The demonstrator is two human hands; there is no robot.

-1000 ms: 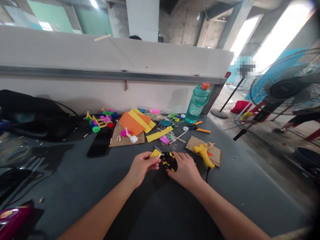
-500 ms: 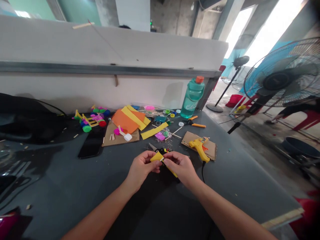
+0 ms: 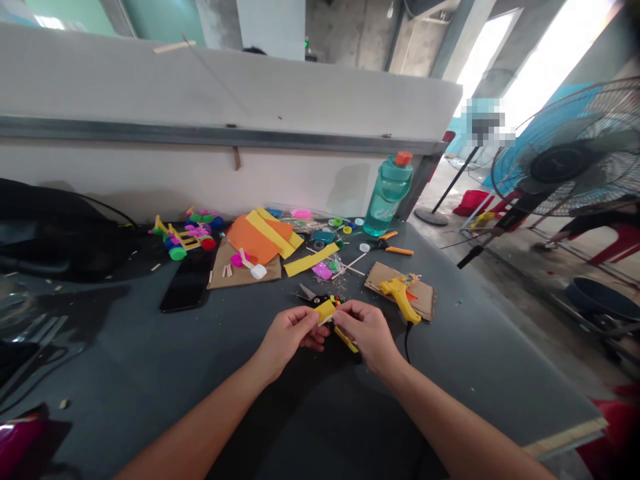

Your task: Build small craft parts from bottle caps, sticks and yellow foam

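A small yellow strip [image 3: 325,311], apparently paper or foam with a white edge along its lower side, is pinched between my two hands above the table. My left hand [image 3: 290,333] grips its left end between thumb and fingers. At the right end, the thumb and fingertips of my right hand [image 3: 364,330] are closed on it. Just behind and beneath the hands lies a pair of pliers [image 3: 313,297] with dark jaws and yellow-and-black handles, partly hidden by my fingers. Beyond it rests a longer yellow strip [image 3: 311,260].
A yellow glue gun [image 3: 401,297] lies on cardboard [image 3: 376,275] at the right. Orange sheets [image 3: 250,241], a phone [image 3: 184,288], small colourful wheeled toys [image 3: 183,240], orange-handled pliers [image 3: 397,251] and a teal bottle [image 3: 387,200] stand or lie farther back. A fan [image 3: 560,163] is beyond the table's right edge.
The yellow strip has been turned in my fingers, so its broad face and white lower edge show more. The whole view has shifted slightly.
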